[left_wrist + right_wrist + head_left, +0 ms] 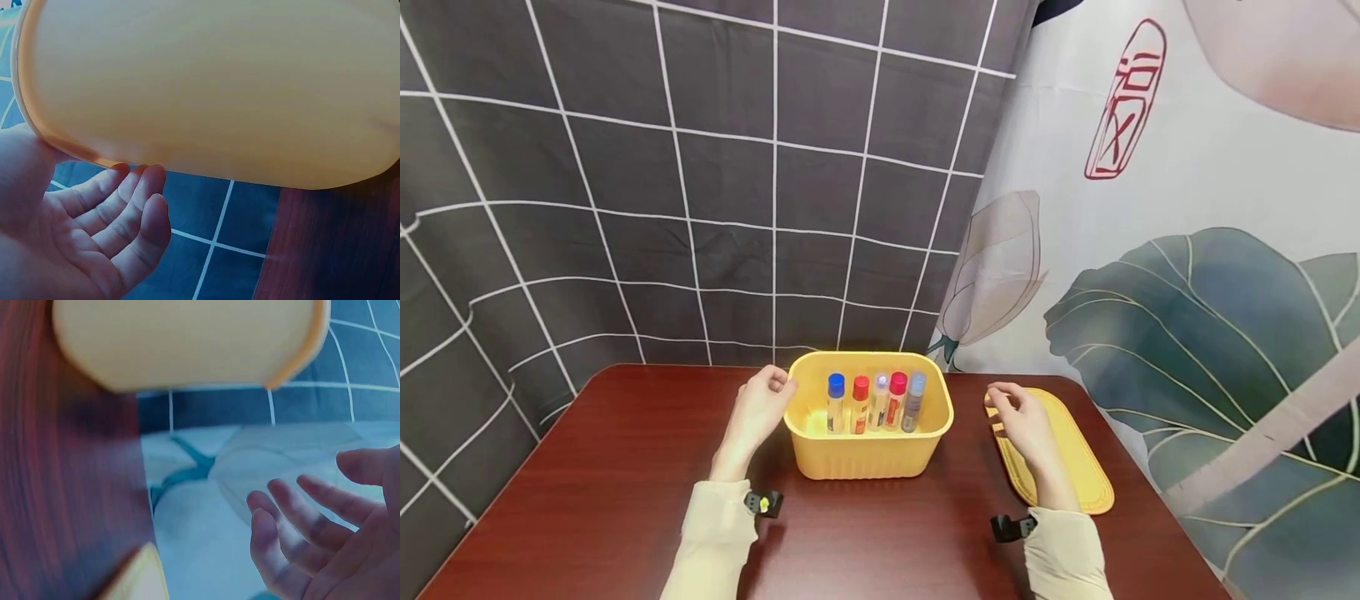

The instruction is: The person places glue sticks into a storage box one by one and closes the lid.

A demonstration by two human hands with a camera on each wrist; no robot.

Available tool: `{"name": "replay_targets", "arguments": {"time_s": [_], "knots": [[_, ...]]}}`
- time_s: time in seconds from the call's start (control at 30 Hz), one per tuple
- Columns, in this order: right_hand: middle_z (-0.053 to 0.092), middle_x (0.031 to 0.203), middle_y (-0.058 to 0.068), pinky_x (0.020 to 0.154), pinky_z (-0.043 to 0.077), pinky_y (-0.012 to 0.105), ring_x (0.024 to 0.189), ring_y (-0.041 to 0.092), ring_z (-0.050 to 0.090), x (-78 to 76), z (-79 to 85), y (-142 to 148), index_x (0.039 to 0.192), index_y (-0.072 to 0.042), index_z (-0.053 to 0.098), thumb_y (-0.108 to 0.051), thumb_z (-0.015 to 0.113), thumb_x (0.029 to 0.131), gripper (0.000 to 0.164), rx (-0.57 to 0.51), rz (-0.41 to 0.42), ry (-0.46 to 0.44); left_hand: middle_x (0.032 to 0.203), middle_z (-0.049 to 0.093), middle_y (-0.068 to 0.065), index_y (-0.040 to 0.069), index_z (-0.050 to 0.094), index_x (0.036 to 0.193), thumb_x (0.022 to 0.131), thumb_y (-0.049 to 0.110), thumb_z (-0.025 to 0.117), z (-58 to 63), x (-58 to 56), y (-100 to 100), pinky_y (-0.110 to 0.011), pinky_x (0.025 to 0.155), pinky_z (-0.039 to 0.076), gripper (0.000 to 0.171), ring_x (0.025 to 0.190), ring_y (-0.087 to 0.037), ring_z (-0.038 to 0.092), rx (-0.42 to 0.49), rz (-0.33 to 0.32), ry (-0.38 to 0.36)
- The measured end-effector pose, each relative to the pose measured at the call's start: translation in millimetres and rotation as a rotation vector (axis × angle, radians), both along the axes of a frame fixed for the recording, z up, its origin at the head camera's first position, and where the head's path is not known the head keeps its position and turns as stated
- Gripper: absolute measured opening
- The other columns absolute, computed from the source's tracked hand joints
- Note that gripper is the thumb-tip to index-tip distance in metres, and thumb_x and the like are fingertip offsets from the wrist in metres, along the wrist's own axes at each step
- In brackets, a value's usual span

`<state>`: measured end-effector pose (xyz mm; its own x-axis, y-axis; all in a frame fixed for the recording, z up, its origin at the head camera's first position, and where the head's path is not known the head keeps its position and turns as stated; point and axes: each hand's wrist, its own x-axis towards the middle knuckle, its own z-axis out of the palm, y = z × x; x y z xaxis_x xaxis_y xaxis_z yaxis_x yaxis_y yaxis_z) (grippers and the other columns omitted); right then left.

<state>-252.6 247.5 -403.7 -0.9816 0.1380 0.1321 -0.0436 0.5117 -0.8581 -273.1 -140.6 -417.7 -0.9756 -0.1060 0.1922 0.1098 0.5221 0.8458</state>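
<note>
A yellow plastic basket [868, 458] stands at the table's far edge, with several capped tubes [892, 402] upright inside in a row. The caps are blue, red, clear and greyish. My left hand [758, 408] is at the basket's left rim, fingers loosely curled. In the left wrist view the basket wall [212, 94] hides the thumb, and the fingertips [155, 178] lie along its edge; how firmly they touch is unclear. Over a flat yellow lid-like piece [1075, 450] hovers my right hand [1026, 425], its relaxed fingers [312, 519] holding nothing.
The dark red wooden table [625, 517] has rounded far corners. Behind it hangs a dark curtain [722, 192] with white grid lines. On the right is a pale cloth [1060, 142] printed with lotus leaves and a red seal.
</note>
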Motion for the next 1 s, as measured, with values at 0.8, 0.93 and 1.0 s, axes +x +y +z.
{"name": "replay_targets", "arguments": {"time_s": [0.8,0.93,1.0], "knots": [[0.061,0.114,0.031,0.082,0.046,0.057,0.102,0.046,0.058,38.3,-7.6,102.7,0.125,0.006,0.056,-0.026,0.05,0.102,0.04,0.457,-0.057,0.02,0.089,0.065,-0.011,0.004,0.064,0.099,0.094,0.026,0.061,-0.7,0.6,0.6,-0.039,0.074,0.05,0.023,0.079,-0.025,0.06,0.0,0.003,0.012],[0.06,0.114,0.032,0.083,0.045,0.057,0.102,0.046,0.057,39.1,-15.2,118.0,0.127,0.008,0.053,-0.026,0.05,0.101,0.043,0.468,-0.05,-0.028,0.088,0.065,-0.011,0.004,0.064,0.099,0.094,0.025,0.061,-1.2,1.1,1.2,-0.038,0.073,0.05,0.022,0.079,-0.025,0.06,0.004,0.004,0.012],[0.06,0.113,0.032,0.082,0.045,0.057,0.102,0.046,0.057,39.4,-19.3,124.7,0.127,0.009,0.053,-0.026,0.051,0.101,0.043,0.477,-0.054,-0.045,0.088,0.065,-0.011,0.004,0.064,0.099,0.094,0.025,0.061,-2.1,0.7,1.1,-0.038,0.073,0.05,0.022,0.079,-0.025,0.06,0.002,0.004,0.02]]}}
